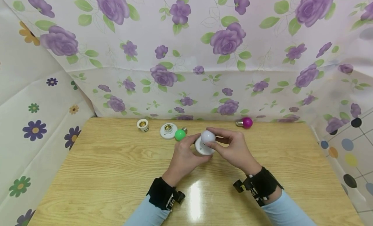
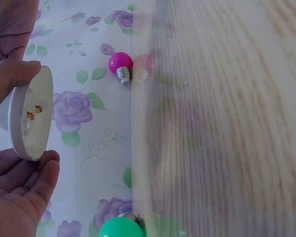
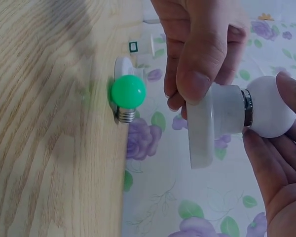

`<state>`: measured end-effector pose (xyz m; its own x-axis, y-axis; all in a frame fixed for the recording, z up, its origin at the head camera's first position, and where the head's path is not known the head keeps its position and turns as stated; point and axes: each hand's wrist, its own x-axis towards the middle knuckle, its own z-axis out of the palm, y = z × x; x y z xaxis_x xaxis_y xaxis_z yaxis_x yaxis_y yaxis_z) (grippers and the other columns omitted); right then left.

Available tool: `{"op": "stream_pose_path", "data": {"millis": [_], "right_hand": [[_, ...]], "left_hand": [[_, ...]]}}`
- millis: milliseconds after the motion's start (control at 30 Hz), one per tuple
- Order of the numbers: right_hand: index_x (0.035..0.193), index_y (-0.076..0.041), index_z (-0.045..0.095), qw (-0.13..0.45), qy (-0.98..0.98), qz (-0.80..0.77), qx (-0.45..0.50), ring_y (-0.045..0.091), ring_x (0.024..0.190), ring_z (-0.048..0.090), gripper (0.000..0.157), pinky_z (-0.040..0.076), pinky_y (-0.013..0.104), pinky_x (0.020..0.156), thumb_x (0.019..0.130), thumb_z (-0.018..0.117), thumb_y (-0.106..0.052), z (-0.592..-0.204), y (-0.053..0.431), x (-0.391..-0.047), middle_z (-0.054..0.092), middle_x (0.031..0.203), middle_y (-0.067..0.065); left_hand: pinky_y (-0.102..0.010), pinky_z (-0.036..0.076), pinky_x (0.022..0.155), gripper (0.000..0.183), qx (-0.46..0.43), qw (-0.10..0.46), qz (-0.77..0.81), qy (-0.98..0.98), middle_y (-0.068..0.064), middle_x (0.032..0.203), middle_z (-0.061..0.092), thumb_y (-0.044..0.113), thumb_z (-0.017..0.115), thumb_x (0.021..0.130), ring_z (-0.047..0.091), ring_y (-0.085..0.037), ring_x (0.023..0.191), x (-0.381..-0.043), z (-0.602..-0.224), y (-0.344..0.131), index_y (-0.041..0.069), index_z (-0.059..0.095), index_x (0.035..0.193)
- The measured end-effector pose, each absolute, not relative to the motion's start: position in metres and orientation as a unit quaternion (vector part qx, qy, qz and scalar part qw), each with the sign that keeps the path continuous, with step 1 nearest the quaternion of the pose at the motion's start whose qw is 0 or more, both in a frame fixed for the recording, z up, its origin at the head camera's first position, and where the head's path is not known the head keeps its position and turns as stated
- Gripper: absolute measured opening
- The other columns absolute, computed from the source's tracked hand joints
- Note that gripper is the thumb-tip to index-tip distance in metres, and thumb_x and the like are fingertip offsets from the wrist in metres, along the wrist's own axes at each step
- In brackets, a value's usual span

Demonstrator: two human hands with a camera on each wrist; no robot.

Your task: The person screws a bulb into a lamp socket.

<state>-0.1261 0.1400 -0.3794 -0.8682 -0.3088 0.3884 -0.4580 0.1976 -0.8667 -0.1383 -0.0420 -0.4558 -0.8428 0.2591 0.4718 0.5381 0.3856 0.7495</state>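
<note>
A white lamp holder point(image 3: 201, 131) with a round flat base is gripped at its rim by my left hand point(image 1: 186, 156). Its hollow underside, with two small brass contacts, faces the left wrist view. My right hand point(image 1: 235, 149) holds a white light bulb point(image 1: 208, 137) between thumb and fingers. The bulb point(image 3: 270, 106) sits at the holder's mouth, a thin band of its metal cap showing in the right wrist view. How far it is screwed in cannot be told. Both hands are raised above the wooden table point(image 1: 122, 177).
Behind the hands, a green bulb point(image 1: 180, 134) lies against a second round white lamp holder point(image 1: 164, 133). Farther left stands a smaller white socket point(image 1: 142, 125). A magenta bulb point(image 1: 247, 122) lies near the back edge at right. Flowered sheeting point(image 1: 186, 57) hangs behind the table.
</note>
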Motion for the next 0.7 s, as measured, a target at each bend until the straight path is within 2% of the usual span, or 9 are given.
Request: {"op": "stream_pose_path", "data": {"millis": [300, 467, 700], "right_hand": [[0.108, 0.003, 0.065, 0.104, -0.758, 0.597, 0.243, 0.027, 0.097, 0.061, 0.035, 0.051, 0.041, 0.074, 0.075, 0.074, -0.003, -0.3807, 0.1375, -0.1246, 0.063, 0.107, 0.013], [0.104, 0.002, 0.066, 0.122, -0.758, 0.600, 0.225, 0.028, 0.093, 0.062, 0.035, 0.051, 0.041, 0.073, 0.072, 0.077, -0.005, -0.3812, 0.1361, -0.1242, 0.065, 0.102, 0.013], [0.102, 0.001, 0.067, 0.166, -0.764, 0.588, 0.210, 0.027, 0.090, 0.063, 0.035, 0.052, 0.039, 0.071, 0.070, 0.078, -0.004, -0.3893, 0.1331, -0.1266, 0.066, 0.098, 0.013]], "left_hand": [[-0.026, 0.046, 0.084, 0.063, -0.249, 0.137, -0.499, -0.819, 0.016, 0.115, 0.056, 0.040, 0.078, 0.069, 0.051, 0.001, 0.105, -0.1371, -0.4560, -0.0410, 0.026, 0.054, 0.125], [-0.029, 0.047, 0.084, 0.064, -0.243, 0.138, -0.497, -0.822, 0.014, 0.115, 0.057, 0.039, 0.079, 0.067, 0.052, 0.001, 0.104, -0.1358, -0.4550, -0.0405, 0.023, 0.056, 0.125], [-0.028, 0.047, 0.083, 0.064, -0.239, 0.140, -0.494, -0.824, 0.013, 0.114, 0.058, 0.041, 0.079, 0.068, 0.052, 0.002, 0.104, -0.1361, -0.4544, -0.0406, 0.022, 0.056, 0.125]]}}
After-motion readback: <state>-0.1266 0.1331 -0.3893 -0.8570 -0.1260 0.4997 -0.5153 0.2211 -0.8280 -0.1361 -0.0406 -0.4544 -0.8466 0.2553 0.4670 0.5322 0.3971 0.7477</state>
